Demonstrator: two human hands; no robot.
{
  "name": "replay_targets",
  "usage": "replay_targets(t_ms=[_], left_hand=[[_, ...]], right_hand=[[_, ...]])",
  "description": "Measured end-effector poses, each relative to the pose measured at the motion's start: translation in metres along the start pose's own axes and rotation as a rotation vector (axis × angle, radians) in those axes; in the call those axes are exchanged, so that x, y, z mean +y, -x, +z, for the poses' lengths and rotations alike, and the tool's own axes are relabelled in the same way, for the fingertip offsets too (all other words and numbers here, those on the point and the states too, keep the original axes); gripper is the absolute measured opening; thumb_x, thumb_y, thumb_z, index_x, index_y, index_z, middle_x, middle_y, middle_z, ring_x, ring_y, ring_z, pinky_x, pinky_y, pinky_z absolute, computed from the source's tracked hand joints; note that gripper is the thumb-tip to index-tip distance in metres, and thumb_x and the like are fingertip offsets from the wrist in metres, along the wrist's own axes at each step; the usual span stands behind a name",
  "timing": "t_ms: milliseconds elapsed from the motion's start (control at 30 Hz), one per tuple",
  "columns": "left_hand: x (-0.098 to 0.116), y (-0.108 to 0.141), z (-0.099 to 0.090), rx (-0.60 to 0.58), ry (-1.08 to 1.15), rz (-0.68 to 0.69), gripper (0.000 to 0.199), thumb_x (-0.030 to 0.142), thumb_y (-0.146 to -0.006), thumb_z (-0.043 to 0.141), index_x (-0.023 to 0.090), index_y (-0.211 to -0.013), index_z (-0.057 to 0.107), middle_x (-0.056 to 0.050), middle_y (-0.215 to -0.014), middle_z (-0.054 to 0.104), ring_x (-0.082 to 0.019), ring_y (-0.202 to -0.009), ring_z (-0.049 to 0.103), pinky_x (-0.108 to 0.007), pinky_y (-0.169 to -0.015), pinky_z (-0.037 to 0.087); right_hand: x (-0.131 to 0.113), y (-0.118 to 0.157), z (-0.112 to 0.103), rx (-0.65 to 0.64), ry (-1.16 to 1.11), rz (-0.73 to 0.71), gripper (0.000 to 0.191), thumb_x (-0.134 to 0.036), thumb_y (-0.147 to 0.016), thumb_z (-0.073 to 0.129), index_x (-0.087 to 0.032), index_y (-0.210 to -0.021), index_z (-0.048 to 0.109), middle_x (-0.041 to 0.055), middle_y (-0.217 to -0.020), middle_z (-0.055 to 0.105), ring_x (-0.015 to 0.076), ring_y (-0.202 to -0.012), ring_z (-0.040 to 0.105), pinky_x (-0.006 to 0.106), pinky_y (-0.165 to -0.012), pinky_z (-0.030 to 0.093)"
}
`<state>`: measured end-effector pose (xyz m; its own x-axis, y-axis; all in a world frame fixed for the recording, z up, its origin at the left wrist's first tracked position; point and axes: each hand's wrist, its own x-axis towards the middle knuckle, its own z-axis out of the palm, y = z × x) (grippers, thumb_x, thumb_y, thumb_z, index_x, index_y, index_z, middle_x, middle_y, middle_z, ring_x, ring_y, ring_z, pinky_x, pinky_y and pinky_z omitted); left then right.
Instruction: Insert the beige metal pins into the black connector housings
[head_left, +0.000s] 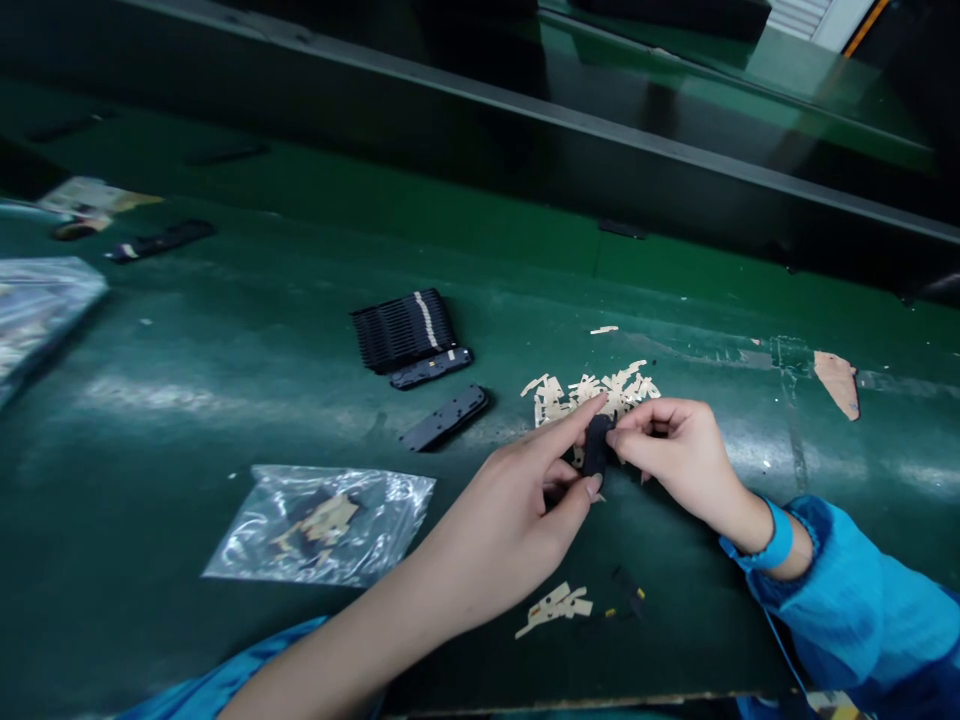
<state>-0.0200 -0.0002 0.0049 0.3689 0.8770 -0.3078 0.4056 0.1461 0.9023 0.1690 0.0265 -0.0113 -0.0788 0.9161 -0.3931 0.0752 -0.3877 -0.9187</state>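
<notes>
My left hand [536, 505] grips a small black plastic part [597, 446] between thumb and fingers. At the part's right edge, my right hand [679, 455] is closed in a pinch; whatever its fingertips hold is too small to make out. Just behind both hands lies a loose pile of cream-coloured flat pieces [551, 393]. To the left, a row of stacked black parts [401, 330] has a pale strip across it, with one black part [433, 368] against its front. Another long black part [445, 418] lies apart, nearer to my left hand.
A clear plastic bag [247, 540] with cream pieces lies left of my forearm. Several cream pieces [559, 603] sit near the front edge. Another bag [45, 310] is at far left. A raised dark ledge [480, 100] runs along the back of the green table [262, 390].
</notes>
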Motion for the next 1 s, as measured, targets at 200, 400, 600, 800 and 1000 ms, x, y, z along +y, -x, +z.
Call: replay_targets(t_ms=[200, 400, 600, 800, 1000], left_hand=[[0.0001, 0.0008, -0.0001, 0.0, 0.019, -0.016, 0.07, 0.029, -0.097, 0.058, 0.024, -0.164, 0.04, 0.001, -0.073, 0.071, -0.017, -0.06, 0.069, -0.021, -0.048, 0.047], [0.0021, 0.0005, -0.0017, -0.013, 0.023, -0.03, 0.07, 0.029, -0.096, 0.058, 0.024, -0.164, 0.041, -0.001, -0.082, 0.074, -0.017, -0.065, 0.072, -0.021, -0.05, 0.048], [0.0028, -0.0004, -0.0031, -0.04, 0.061, -0.044, 0.072, 0.029, -0.096, 0.059, 0.022, -0.165, 0.039, -0.001, -0.081, 0.076, -0.019, -0.069, 0.074, -0.022, -0.051, 0.05], [0.0057, -0.0012, -0.0027, -0.053, 0.083, -0.102, 0.075, 0.031, -0.096, 0.057, 0.017, -0.166, 0.036, -0.002, -0.077, 0.076, -0.022, -0.073, 0.074, -0.024, -0.053, 0.049], [0.0068, 0.0, -0.003, -0.056, 0.084, -0.106, 0.077, 0.031, -0.094, 0.057, 0.017, -0.167, 0.035, -0.003, -0.08, 0.077, -0.022, -0.072, 0.074, -0.026, -0.055, 0.049]], right_hand=[[-0.0039, -0.0015, -0.0025, -0.042, -0.008, 0.019, 0.007, -0.023, -0.066, 0.074, -0.018, -0.061, 0.071, -0.0036, -0.054, 0.062, 0.0081, -0.047, 0.047, 0.021, -0.044, 0.037], [-0.0056, -0.0022, -0.0054, -0.079, -0.004, 0.041, 0.009, -0.025, -0.066, 0.076, -0.018, -0.062, 0.073, -0.0028, -0.055, 0.063, 0.0078, -0.046, 0.047, 0.021, -0.044, 0.037], [-0.0095, -0.0043, -0.0093, -0.115, 0.002, 0.106, 0.012, -0.028, -0.066, 0.08, -0.017, -0.064, 0.076, -0.0016, -0.056, 0.065, 0.0071, -0.044, 0.047, 0.021, -0.041, 0.036], [-0.0065, -0.0044, -0.0099, -0.12, 0.015, 0.117, 0.015, -0.031, -0.068, 0.081, -0.017, -0.067, 0.077, -0.0006, -0.059, 0.066, 0.0076, -0.045, 0.048, 0.021, -0.041, 0.037], [-0.0088, -0.003, -0.0084, -0.103, 0.027, 0.106, 0.013, -0.03, -0.067, 0.08, -0.018, -0.065, 0.076, -0.0016, -0.056, 0.064, 0.0078, -0.046, 0.045, 0.022, -0.043, 0.036]])
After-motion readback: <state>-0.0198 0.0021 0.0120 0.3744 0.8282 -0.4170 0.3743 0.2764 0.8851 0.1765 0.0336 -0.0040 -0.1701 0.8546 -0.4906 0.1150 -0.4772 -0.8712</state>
